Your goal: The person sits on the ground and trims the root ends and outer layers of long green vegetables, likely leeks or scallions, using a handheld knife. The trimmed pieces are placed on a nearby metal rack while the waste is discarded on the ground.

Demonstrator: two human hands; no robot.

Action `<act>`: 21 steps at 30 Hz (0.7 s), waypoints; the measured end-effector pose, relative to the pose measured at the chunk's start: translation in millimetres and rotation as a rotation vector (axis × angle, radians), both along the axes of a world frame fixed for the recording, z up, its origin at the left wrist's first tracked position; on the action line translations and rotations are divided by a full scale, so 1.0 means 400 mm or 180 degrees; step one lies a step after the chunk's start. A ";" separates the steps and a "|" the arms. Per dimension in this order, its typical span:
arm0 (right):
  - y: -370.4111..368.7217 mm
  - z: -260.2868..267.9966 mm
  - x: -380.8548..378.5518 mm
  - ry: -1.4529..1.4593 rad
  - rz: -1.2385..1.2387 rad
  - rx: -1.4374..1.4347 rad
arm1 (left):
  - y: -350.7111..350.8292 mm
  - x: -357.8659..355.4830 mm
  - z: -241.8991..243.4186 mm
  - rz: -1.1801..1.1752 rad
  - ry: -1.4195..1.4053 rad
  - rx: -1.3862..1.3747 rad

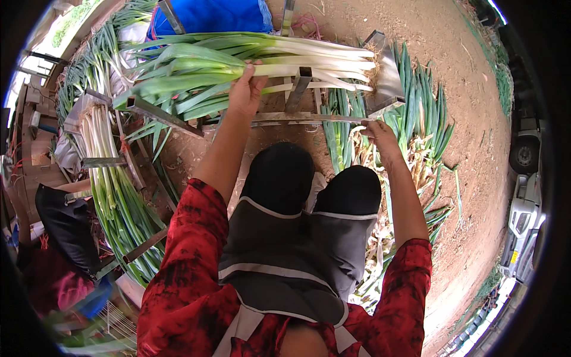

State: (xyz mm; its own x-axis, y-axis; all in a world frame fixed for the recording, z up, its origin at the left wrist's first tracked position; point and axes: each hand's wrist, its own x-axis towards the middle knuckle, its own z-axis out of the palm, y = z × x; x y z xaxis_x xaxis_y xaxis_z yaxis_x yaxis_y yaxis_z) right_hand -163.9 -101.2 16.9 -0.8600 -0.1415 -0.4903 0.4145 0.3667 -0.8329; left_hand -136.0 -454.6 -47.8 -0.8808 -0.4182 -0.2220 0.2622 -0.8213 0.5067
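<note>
A row of long green onions (321,44) lies across a metal rack in front of me, white stalks and roots to the right, leaves to the left. My left hand (248,89) grips one thick green onion (203,67) where its white stalk turns green. The roots lie close to an upright metal end plate (387,67). My right hand (379,136) is at the right end of the rack's near rail (312,117), fingers bent, above some dry leaves. Whether it pinches anything there is not clear.
Square metal posts (299,87) rise from the rack. Untrimmed green onions (419,111) and peeled leaves lie on the soil to the right. On the left, a second rack holds another onion bundle (105,165) beside a person's dark-clad leg (67,227). A blue sack (218,15) lies beyond.
</note>
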 end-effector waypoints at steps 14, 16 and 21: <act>-0.265 -0.094 -0.210 0.2796 0.1688 0.1493 | 0.118 -0.056 -0.126 -0.0092 -0.0487 0.0578; -0.311 -0.117 -0.216 0.3145 0.2054 0.1575 | 0.117 -0.050 -0.140 -0.0109 -0.0535 0.0669; -0.326 -0.203 -0.210 0.2904 0.2323 0.2250 | 0.110 -0.035 -0.194 -0.0278 -0.0338 0.0571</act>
State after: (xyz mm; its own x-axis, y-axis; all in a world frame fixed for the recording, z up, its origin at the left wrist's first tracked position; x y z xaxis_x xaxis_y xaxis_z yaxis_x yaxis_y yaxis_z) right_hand -247.8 -231.6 -64.5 -0.7523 -0.6569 0.0498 -0.6463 0.7213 -0.2488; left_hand -149.9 -410.5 -125.4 -0.8796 -0.2869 -0.3794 0.1392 -0.9180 0.3714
